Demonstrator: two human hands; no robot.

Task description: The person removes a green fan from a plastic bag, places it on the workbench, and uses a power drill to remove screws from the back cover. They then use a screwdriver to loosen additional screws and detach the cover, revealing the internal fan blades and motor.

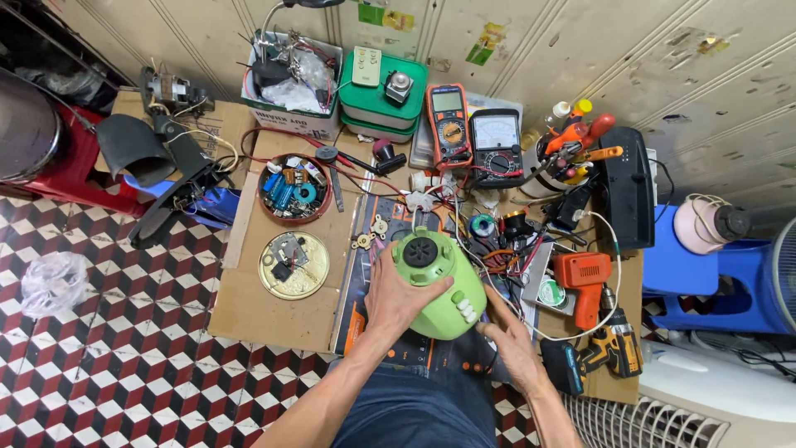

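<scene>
A light green appliance base point(439, 282) with a black coupling on top and white buttons on its side lies tilted on a dark work mat point(373, 328). My left hand point(396, 292) wraps around its left side and grips it. My right hand point(512, 342) rests just right of the base, fingertips touching its lower edge near the buttons, on the mat beside a white cord point(580, 332).
Cardboard point(274, 319) covers the tiled floor. A bowl of small parts point(294, 189) and a gold tin lid point(293, 265) lie to the left. Two multimeters point(473, 133), a green box point(383, 95), an orange tool point(583, 282), a cordless drill point(597, 353) and a black box point(626, 187) crowd the back and right.
</scene>
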